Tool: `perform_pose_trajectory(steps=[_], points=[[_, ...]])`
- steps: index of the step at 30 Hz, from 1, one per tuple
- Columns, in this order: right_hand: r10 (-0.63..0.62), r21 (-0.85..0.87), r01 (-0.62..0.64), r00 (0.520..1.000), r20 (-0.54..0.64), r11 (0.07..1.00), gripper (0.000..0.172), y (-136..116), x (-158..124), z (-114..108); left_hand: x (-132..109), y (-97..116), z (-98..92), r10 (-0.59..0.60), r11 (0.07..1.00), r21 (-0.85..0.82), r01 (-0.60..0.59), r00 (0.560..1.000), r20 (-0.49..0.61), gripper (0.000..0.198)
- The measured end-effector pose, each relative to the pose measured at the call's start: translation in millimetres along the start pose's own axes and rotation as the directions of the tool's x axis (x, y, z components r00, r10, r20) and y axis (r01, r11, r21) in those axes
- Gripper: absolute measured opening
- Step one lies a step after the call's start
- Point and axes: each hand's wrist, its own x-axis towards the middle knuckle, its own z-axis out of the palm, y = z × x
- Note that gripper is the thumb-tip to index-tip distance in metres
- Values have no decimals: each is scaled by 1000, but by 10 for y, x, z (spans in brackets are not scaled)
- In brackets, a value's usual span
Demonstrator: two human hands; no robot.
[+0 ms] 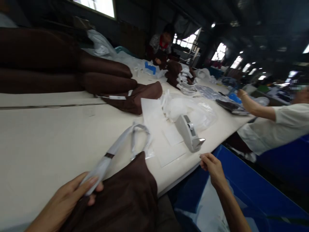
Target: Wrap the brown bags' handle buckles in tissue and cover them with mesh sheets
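Note:
My left hand [70, 195] is closed around a folded light-grey strap [118, 141], which has a small dark band across it and loops over at its far end. Brown fabric [130, 193] hangs beside the strap, over the table's near edge and under my left hand. My right hand [212, 166] is raised off the table edge with thumb and fingers pinched together. Whatever may be between those fingertips is too small to make out. Just beyond them stands a grey tape dispenser [189, 133], its metal cutting edge facing my right hand.
Long brown fabric pieces [106, 74] lie across the back left of the white table [60, 138]. Clear plastic bags [193, 109] and paper sheets surround the dispenser. A blue bin [253, 180] stands below right. One person [160, 48] works opposite, another [285, 122] at right.

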Motion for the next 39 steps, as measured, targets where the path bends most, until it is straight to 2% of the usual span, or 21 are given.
perform_pose_trajectory(steps=[2,4,5,7,10,11,12,13,15,17,19,21,32,39], points=[[-2,-11,4,983,182,1000,33,-95,-157,166,-89,23,20,41,995,-90,-41,999,-3,55],[-8,-11,14,915,404,1000,36,-235,-321,444,-123,44,48,100,981,-164,-102,995,-19,53],[-18,3,19,861,509,1000,37,-320,-419,614,-125,45,58,114,975,-191,-117,993,-29,51],[-73,77,28,723,687,997,35,-502,-651,977,-120,22,68,143,961,-233,-148,989,-36,49],[-210,265,-38,502,839,964,28,-719,-1002,1511,-119,-45,74,197,947,-256,-195,980,-20,48],[-244,309,-78,445,861,948,27,-751,-1093,1675,-119,-68,76,220,941,-262,-216,975,-14,47],[-259,331,-113,411,874,937,28,-756,-1165,1829,-116,-89,78,247,932,-272,-239,969,-6,47],[-252,328,-137,397,882,935,29,-735,-1216,1970,-112,-107,79,271,923,-284,-259,963,3,47],[-186,267,-145,416,890,953,36,-632,-1265,2199,-99,-132,80,293,912,-304,-276,956,13,46],[-106,186,-128,470,876,974,41,-498,-1271,2345,-87,-147,78,295,909,-311,-276,955,15,44],[-64,138,-107,516,854,985,45,-389,-1262,2408,-81,-155,73,298,907,-315,-278,954,16,41],[-60,130,-92,538,841,987,45,-330,-1256,2416,-81,-163,69,314,900,-325,-290,949,24,40],[-95,176,-110,518,850,978,45,-244,-1252,2444,-136,-231,33,359,869,-394,-298,929,88,39],[-90,178,-132,499,862,975,41,-253,-1236,2412,-129,-190,87,306,890,-349,-294,952,-20,43]])
